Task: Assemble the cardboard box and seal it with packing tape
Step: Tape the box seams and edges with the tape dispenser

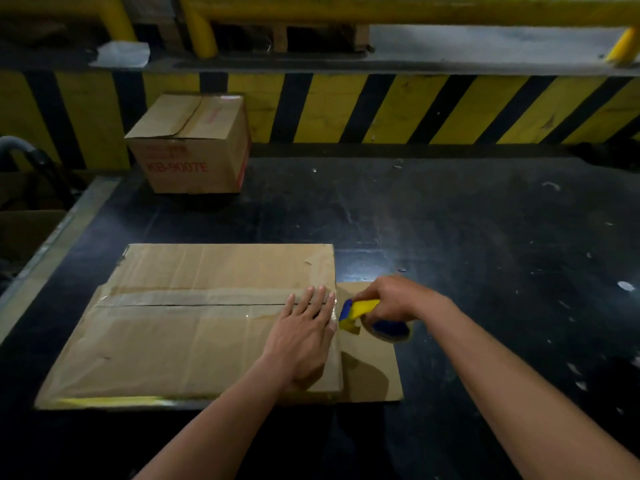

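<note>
A large brown cardboard box [180,337] stands on the dark table with its top flaps folded shut. A strip of clear packing tape [194,299] runs along the centre seam to the right edge. My left hand [304,334] lies flat with straight fingers on the box top near that edge, pressing on the tape's end. My right hand [391,299] grips the yellow handle of a yellow and blue tape dispenser [374,318], held just past the box's right edge. The dispenser's tape roll hangs below my fingers.
A smaller sealed cardboard box [194,147] with red print stands at the table's far left. A flat cardboard piece [377,379] sticks out beside the big box on the right. Behind the black table [485,237] is a yellow and black striped barrier [415,109]; a metal edge [52,237] borders the left.
</note>
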